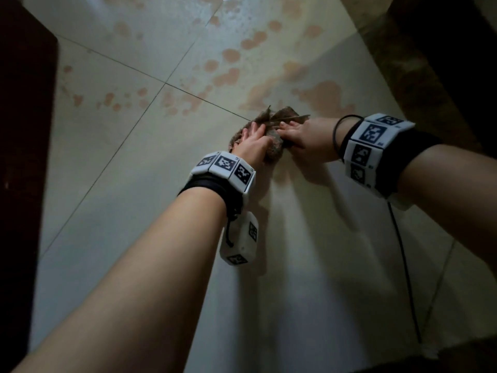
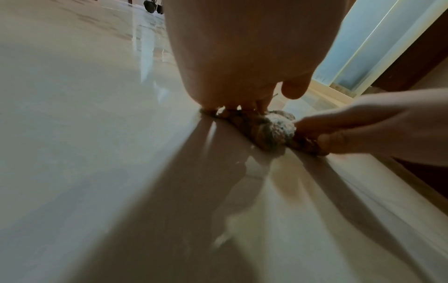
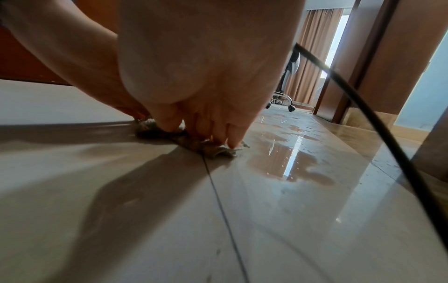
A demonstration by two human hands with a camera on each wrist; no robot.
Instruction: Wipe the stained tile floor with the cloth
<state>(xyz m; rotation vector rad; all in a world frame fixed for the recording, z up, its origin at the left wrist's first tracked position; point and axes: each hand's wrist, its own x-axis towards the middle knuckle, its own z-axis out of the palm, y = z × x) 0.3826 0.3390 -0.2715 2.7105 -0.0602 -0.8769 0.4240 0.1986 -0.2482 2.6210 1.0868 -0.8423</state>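
Observation:
A crumpled brownish cloth (image 1: 271,130) lies on the pale tile floor (image 1: 134,211), at the near edge of reddish-brown stains (image 1: 325,95). My left hand (image 1: 254,133) presses straight fingers down on the cloth's left part (image 2: 271,132), thumb lifted off it. My right hand (image 1: 289,133) holds the right end, with the cloth bunched between thumb and fingers (image 2: 315,124). In the right wrist view the right fingertips (image 3: 232,143) dig into the cloth (image 3: 218,150) beside a wet brown puddle (image 3: 290,166).
Dark wooden furniture (image 1: 24,130) borders the floor on the left and a dark wall base (image 1: 430,63) on the right. A black cable (image 1: 403,265) hangs from my right wrist to the floor. Chair castors (image 3: 289,108) stand far off by curtains.

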